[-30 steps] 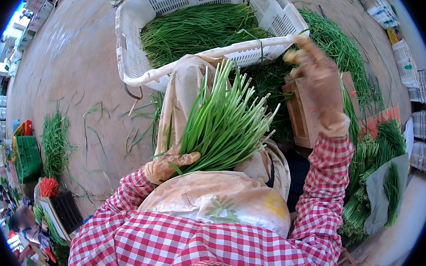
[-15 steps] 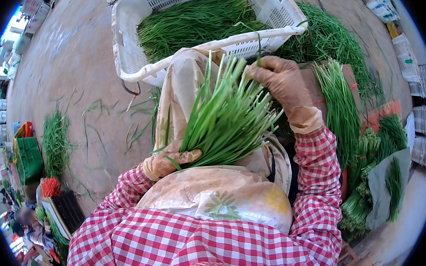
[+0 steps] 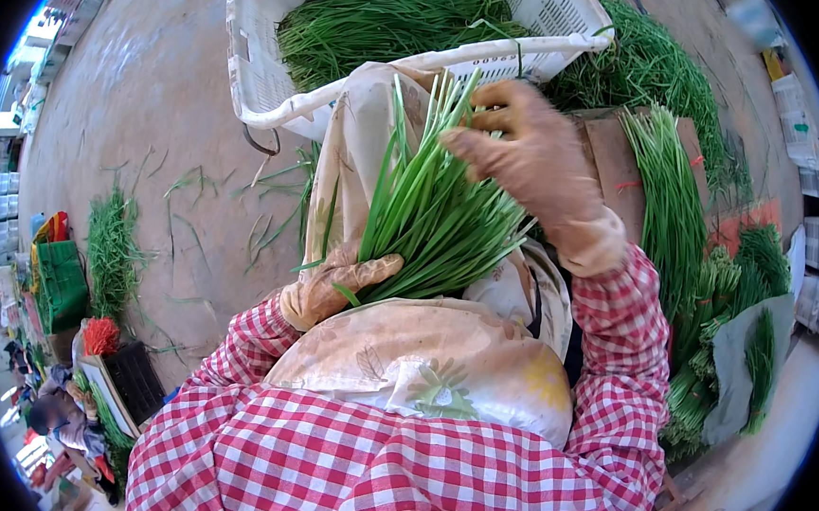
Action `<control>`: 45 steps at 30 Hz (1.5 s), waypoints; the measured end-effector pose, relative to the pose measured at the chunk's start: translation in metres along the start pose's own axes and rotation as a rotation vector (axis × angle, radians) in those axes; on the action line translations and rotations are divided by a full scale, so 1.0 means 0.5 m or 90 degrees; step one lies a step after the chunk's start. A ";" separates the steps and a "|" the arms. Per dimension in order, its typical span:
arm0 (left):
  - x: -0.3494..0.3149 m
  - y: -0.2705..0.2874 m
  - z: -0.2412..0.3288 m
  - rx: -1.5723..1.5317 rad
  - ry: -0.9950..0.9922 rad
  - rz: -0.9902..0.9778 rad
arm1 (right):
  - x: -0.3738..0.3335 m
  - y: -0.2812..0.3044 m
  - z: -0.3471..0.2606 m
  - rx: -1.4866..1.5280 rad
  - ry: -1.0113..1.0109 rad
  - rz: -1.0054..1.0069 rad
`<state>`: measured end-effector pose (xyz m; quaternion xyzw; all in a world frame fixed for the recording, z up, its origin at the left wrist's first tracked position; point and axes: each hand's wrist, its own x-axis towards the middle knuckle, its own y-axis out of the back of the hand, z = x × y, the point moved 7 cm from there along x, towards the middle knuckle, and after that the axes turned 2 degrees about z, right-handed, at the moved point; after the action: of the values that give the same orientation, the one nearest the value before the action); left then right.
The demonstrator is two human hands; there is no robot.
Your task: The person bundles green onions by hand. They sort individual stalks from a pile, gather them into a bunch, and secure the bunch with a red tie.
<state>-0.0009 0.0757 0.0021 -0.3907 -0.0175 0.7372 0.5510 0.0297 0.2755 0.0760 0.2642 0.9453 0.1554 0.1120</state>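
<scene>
A loose bunch of green chives (image 3: pixel 436 210) fans upward across my lap, its pale ends pointing toward the crate. My left hand (image 3: pixel 346 280), in a stained tan glove, is wrapped round the lower left of the bunch. My right hand (image 3: pixel 535 160), gloved alike and slightly smeared by motion, hovers at the upper right of the bunch. Its fingers and thumb are apart, and no stalk shows between them. Just beyond my knees, a white plastic crate (image 3: pixel 251 74) holds a thick layer of chives (image 3: pixel 387 36).
Chives with pale ends lie on a brown board (image 3: pixel 606 165) to my right. Behind them is a loose green heap (image 3: pixel 650 68); nearer are tied bundles (image 3: pixel 689 398) and a grey sheet (image 3: pixel 729 373). Scraps litter the floor at left, near a green bag (image 3: pixel 61 283). Another person (image 3: pixel 61 421) is at far left.
My right hand has moved left and its fingers have spread from a pinch at the pale ends. The view has shifted slightly; my left hand keeps its hold.
</scene>
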 end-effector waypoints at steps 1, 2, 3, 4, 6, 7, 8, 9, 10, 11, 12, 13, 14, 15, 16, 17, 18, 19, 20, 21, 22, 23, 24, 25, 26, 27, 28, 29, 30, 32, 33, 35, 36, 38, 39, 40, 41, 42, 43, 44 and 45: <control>0.000 -0.009 0.008 0.013 -0.009 -0.016 | 0.000 -0.009 0.005 0.003 -0.003 0.001; 0.000 -0.015 0.011 0.026 -0.019 -0.032 | -0.001 -0.020 0.010 0.001 -0.005 -0.018; 0.002 -0.016 0.008 0.027 -0.015 -0.033 | -0.003 -0.027 0.013 -0.001 -0.008 -0.037; 0.001 -0.015 0.007 -0.011 -0.019 -0.035 | -0.002 -0.025 0.014 0.002 -0.007 -0.041; 0.001 -0.010 0.005 -0.050 -0.023 -0.034 | -0.002 -0.013 0.014 0.005 -0.002 -0.087; 0.004 -0.007 0.008 -0.018 -0.042 -0.037 | -0.002 -0.006 0.009 -0.060 0.036 -0.117; 0.005 -0.005 0.011 0.015 -0.061 -0.041 | 0.000 0.004 0.015 -0.061 0.034 -0.116; 0.004 -0.004 0.011 0.014 -0.060 -0.043 | 0.000 0.007 0.016 -0.056 0.051 -0.142; 0.001 -0.002 0.003 -0.017 -0.017 -0.028 | -0.003 0.010 0.014 -0.052 0.067 -0.166; -0.003 0.001 -0.005 -0.048 0.025 -0.012 | -0.007 0.017 0.000 -0.119 0.115 -0.170; -0.003 0.006 -0.011 -0.048 0.027 -0.014 | -0.007 0.028 -0.011 -0.119 0.113 -0.169; 0.000 0.017 -0.017 -0.031 0.011 -0.014 | -0.006 0.041 -0.022 -0.207 0.118 -0.154; 0.001 0.022 -0.019 -0.014 -0.006 -0.013 | -0.004 0.054 -0.028 -0.294 0.123 -0.138; 0.000 0.024 -0.020 -0.014 -0.006 -0.013 | -0.004 0.078 -0.041 -0.318 0.188 -0.092; 0.003 0.023 -0.016 -0.024 -0.027 -0.022 | -0.003 0.103 -0.029 -0.192 0.116 -0.054; 0.002 0.018 -0.010 -0.034 -0.050 -0.032 | -0.002 0.130 -0.044 -0.222 0.138 -0.028; 0.002 0.021 -0.015 -0.034 -0.052 -0.032 | 0.003 0.161 -0.059 -0.252 0.161 -0.003; 0.006 0.026 -0.029 -0.057 -0.041 -0.025 | 0.004 0.209 -0.076 -0.321 0.237 0.049; 0.003 0.039 -0.041 -0.078 -0.030 -0.001 | 0.018 0.236 -0.072 -0.346 0.282 0.068; 0.006 0.046 -0.051 -0.079 -0.030 -0.001 | 0.029 0.265 -0.063 -0.377 0.320 0.092; 0.004 0.049 -0.055 -0.138 -0.026 -0.010 | 0.042 0.302 -0.049 -0.431 0.290 0.175; 0.003 0.054 -0.057 -0.196 -0.024 -0.022 | 0.051 0.338 -0.038 -0.485 0.258 0.261; 0.002 0.065 -0.065 -0.192 -0.027 -0.022 | 0.056 0.371 -0.028 -0.537 0.224 0.348; 0.009 0.069 -0.069 -0.221 -0.034 -0.035 | 0.038 0.414 -0.041 -0.608 0.182 0.448; 0.007 0.079 -0.074 -0.248 -0.043 -0.017 | 0.045 0.427 -0.025 -0.649 0.145 0.533; 0.003 0.083 -0.081 -0.283 -0.030 0.030 | 0.067 0.403 0.015 -0.713 0.084 0.525; -0.002 0.082 -0.075 -0.281 -0.034 0.035 | 0.082 0.362 0.047 -0.684 -0.009 0.439; -0.001 0.079 -0.068 -0.261 -0.045 0.045 | 0.079 0.328 0.076 -0.660 -0.105 0.358; -0.001 0.074 -0.064 -0.241 -0.055 0.055 | 0.086 0.283 0.120 -0.314 -0.068 0.217; -0.002 0.090 -0.084 -0.266 -0.037 0.054 | 0.065 0.162 0.103 0.107 -0.019 -0.015; -0.009 0.092 -0.081 -0.229 -0.025 0.072 | 0.057 0.106 0.072 0.067 -0.078 -0.142; -0.008 0.081 -0.078 -0.189 -0.009 0.073 | 0.048 0.042 0.120 0.054 -0.026 -0.193; -0.013 0.069 -0.071 -0.200 -0.040 0.052 | 0.042 0.019 0.110 0.061 0.057 -0.271; -0.015 0.057 -0.066 -0.213 -0.071 0.033 | 0.051 0.068 0.118 -0.001 0.004 -0.144; -0.013 0.057 -0.068 -0.219 -0.057 0.033 | 0.065 0.118 0.128 -0.104 0.005 0.046; -0.017 0.064 -0.070 -0.224 -0.046 0.039 | 0.058 0.152 0.111 -0.027 -0.032 0.160; -0.018 0.085 -0.084 -0.236 -0.055 0.055 | 0.045 0.173 0.057 -0.032 -0.018 0.186; -0.014 0.086 -0.077 -0.236 -0.058 0.053 | 0.020 0.190 0.014 -0.041 -0.005 0.217; -0.011 0.085 -0.073 -0.228 -0.069 0.041 | 0.002 0.176 0.014 -0.038 -0.004 0.213; -0.008 0.082 -0.069 -0.221 -0.078 0.024 | -0.013 0.140 0.005 -0.044 0.016 0.112; -0.006 0.081 -0.069 -0.221 -0.077 0.024 | -0.027 0.102 -0.004 -0.049 0.036 0.010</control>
<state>-0.0122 0.0434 -0.0389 -0.4352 -0.1704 0.7555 0.4592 0.0641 0.3091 0.0974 0.2627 0.9393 0.1998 0.0937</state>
